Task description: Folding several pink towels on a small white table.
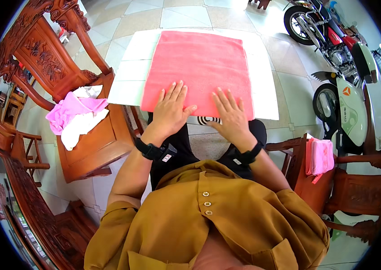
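Note:
A coral-pink towel lies spread flat on a white tabletop in front of me. My left hand rests palm down on its near left part, thumb pointing inward. Flat on the near right part is my right hand, its fingers spread and its thumb just over the near edge. Neither hand grips the cloth. Faint creases run across the towel, and its near edge is partly hidden under my hands.
On a carved wooden chair at left lie crumpled pink and white cloths. Folded pink towels sit on another wooden chair at right. A motorcycle and a pale green scooter stand beyond, on the tiled floor.

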Demonstrator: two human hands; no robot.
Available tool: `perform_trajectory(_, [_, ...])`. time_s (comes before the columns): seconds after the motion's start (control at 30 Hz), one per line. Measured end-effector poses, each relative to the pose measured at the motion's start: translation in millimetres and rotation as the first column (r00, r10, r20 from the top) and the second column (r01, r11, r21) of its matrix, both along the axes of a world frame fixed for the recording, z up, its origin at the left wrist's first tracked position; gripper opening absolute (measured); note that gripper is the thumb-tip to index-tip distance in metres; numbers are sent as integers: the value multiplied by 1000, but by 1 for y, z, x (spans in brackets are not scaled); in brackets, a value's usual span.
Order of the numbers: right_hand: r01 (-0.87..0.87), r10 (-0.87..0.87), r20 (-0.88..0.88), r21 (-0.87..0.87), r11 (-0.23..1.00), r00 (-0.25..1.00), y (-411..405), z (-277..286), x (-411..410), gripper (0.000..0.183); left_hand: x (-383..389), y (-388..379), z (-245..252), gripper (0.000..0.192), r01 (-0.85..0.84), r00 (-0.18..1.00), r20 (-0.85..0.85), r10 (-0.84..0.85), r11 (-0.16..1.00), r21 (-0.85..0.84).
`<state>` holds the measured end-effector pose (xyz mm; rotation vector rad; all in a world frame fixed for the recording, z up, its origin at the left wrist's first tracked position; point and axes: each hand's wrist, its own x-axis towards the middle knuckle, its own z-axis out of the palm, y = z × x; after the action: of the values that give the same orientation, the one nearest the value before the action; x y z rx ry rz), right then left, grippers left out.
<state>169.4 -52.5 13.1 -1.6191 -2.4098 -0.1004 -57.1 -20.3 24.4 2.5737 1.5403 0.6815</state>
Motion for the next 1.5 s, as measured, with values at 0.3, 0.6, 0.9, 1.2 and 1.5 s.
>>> perform_trajectory(0.3, [28,-30,31,56,998,999,0,-15,12,82,132,60,19,84,220,974,13,-227,929,-297])
perform_trajectory(0.6, [71,-79,-107,-77,995,991,-8,13,5,96,96,147,-16,72,-20,989,-151,-4,988,-156])
perform_trajectory(0.9, [62,-68,-69,-79,995,995,-6,14,6,97,-69,188,-15,74,-463,882,-188,432,868,-179])
perform_trajectory(1.2, [-163,85,-185,-466,870,979,23,69,24,84,-34,168,8,78,-366,928,-172,331,898,-244])
perform_trajectory(1.5, [-307,144,-666,-134,942,731,148,96,-117,75,0,150,-15,69,-126,989,-74,125,992,-5])
